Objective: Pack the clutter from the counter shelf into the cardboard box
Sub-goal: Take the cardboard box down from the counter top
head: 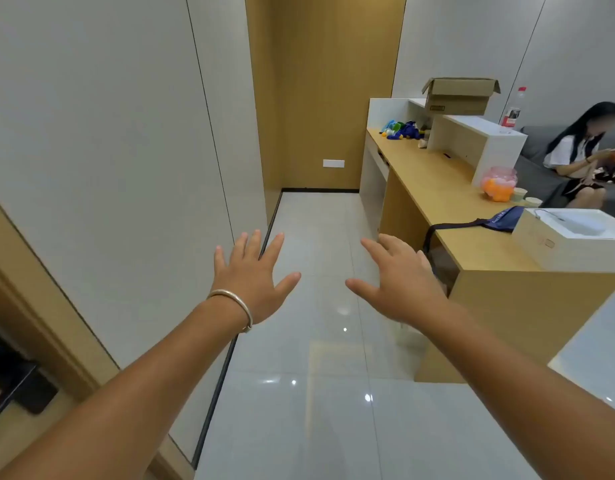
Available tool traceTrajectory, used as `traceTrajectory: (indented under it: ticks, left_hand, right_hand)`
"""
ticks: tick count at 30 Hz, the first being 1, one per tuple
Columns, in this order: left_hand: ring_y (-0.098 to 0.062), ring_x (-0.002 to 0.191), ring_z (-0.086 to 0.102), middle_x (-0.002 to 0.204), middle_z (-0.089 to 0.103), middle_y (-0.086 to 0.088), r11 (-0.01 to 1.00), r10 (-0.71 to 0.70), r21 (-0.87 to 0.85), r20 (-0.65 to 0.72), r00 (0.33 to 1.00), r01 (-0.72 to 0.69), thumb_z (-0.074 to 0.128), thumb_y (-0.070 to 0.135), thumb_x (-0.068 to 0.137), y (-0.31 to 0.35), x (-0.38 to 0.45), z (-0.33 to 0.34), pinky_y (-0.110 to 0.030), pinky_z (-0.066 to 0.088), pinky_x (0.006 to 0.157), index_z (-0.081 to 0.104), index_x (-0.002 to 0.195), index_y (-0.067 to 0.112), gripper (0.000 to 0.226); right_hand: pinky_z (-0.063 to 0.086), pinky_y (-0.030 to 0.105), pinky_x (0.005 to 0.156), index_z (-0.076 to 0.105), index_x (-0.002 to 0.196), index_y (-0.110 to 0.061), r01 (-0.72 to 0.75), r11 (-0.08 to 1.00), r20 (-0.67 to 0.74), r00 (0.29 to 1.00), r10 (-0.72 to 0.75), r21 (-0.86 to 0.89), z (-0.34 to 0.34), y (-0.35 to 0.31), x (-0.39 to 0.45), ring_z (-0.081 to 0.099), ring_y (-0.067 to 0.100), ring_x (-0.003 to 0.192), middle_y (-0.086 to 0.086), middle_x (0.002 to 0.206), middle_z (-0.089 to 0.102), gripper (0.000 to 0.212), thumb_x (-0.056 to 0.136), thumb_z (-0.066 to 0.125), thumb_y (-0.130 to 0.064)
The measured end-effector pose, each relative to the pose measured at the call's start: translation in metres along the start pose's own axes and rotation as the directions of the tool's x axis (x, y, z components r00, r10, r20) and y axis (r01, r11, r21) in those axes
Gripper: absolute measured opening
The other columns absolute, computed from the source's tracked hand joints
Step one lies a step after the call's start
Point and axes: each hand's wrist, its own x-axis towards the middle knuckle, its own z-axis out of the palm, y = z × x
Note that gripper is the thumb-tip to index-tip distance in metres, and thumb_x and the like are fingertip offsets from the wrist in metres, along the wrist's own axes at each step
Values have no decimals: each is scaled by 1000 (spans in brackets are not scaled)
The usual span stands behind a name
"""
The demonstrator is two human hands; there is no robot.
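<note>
Both the left hand (252, 277) and right hand (401, 280) were spread, holding nothing. Toy clutter (403, 129) lay on the counter shelf (434, 181), below the cardboard box (460, 97). Probably light, soft; grasp each by its body.

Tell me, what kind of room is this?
Probably an office reception area: a long wooden counter with a raised white shelf, plain panelled walls, and a person sitting on a grey sofa behind it.

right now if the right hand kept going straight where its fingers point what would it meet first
Nothing close, it seems. The right hand is open over bare floor, fingers aimed up the aisle and slightly left, away from the desk. First in line is probably the far wood wall, though depth is hard to judge.
</note>
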Motion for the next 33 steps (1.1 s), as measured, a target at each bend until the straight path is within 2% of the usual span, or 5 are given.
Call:
traceTrajectory:
  ticks: [10, 25, 33]
  left_hand:
    - [-22, 147, -6, 161, -2, -1, 997, -22, 73, 42, 999, 19, 10, 74, 84, -33, 134, 41, -55, -1, 114, -9, 149, 39, 76]
    - [-21, 147, -3, 161, 0, -1, 994, -75, 80, 18, 997, 74, 12, 73, 84, 25, 424, 100, -54, 2, 116, -8, 149, 40, 76]
    - [-21, 147, -5, 161, -2, -1, 996, -57, 64, 40, 998, 54, 10, 74, 84, 26, 570, 140, -54, 1, 116, -9, 149, 40, 76]
  right_hand:
    - [10, 53, 114, 18, 147, -36, 39, 999, 4, 999, -40, 13, 48, 14, 142, 14, 20, 144, -1, 156, 20, 76, 83, 42, -71]
    - [10, 55, 113, 20, 147, -36, 87, 995, -15, 996, -87, 46, 83, 163, 422, 15, 21, 144, -2, 156, 21, 76, 83, 43, -70]
    - [11, 55, 113, 20, 147, -36, 70, 997, 24, 997, -71, 41, 121, 210, 556, 15, 20, 144, -3, 156, 21, 76, 83, 43, -70]
